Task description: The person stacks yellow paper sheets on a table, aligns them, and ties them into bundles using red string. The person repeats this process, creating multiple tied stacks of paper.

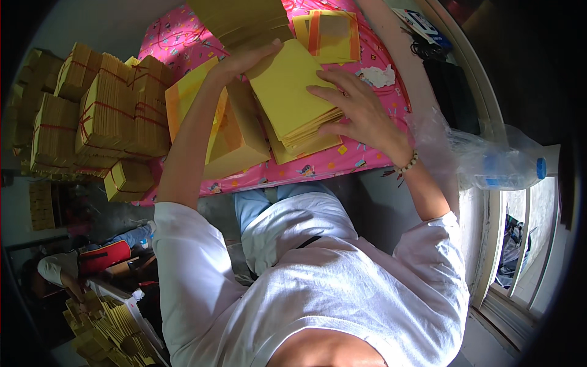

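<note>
A thick stack of yellow paper lies slightly slanted in front of me, its layered edges showing at the near side. My left hand stretches along the stack's far left edge, fingers extended; its thumb is hidden. On the right, my right hand spreads its fingers against the stack's side edge, with the thumb lower down near the layered corner. More yellow paper shows underneath. Left of the stack sits a yellow-brown block of paper with an orange band. Beyond my left hand stands a large olive-yellow sheet or flap.
Bundles of brown paper tied with red string are piled at the left. A pink patterned cloth covers the table. Flat yellow packets and crumpled white tissue lie far right. A plastic bottle is at right; another person works lower left.
</note>
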Demonstrator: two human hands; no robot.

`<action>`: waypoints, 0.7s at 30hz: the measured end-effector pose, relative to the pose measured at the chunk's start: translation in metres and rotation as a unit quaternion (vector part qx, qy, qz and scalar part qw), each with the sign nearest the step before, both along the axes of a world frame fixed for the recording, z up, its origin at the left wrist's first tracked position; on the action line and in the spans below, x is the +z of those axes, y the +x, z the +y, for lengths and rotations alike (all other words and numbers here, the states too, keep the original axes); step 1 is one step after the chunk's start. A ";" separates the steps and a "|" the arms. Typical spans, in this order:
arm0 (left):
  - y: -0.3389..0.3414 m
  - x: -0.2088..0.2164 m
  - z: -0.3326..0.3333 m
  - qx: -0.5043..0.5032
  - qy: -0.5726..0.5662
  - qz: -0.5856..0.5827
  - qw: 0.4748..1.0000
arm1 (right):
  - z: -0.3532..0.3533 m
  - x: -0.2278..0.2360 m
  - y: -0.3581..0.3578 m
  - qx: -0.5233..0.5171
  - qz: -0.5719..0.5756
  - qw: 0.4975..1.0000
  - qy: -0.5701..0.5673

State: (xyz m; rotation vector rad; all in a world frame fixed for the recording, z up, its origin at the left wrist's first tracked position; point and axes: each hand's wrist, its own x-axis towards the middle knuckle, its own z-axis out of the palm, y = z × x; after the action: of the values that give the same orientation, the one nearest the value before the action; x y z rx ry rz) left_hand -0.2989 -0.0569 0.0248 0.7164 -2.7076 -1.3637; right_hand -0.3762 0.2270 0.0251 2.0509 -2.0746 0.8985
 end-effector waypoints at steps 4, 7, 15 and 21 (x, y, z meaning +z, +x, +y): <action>-0.002 0.013 0.006 -0.008 0.006 -0.102 0.995 | 0.001 0.000 -0.001 -0.008 -0.055 0.998 0.031; -0.002 0.008 0.000 -0.023 0.047 -0.108 0.993 | 0.000 -0.001 0.000 -0.007 -0.086 0.995 0.050; 0.012 0.017 0.013 -0.004 0.044 -0.085 0.995 | -0.003 -0.010 0.002 -0.015 -0.141 0.990 -0.021; 0.032 0.010 0.015 0.094 0.018 0.096 0.991 | 0.003 -0.041 0.000 0.053 -0.406 0.912 -0.023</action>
State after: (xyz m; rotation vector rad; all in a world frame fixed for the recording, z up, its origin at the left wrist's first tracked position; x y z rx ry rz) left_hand -0.2673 -0.0424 0.0345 0.7759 -2.4088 -1.3629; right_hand -0.3760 0.2305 -0.0157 1.9629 -2.2135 2.0787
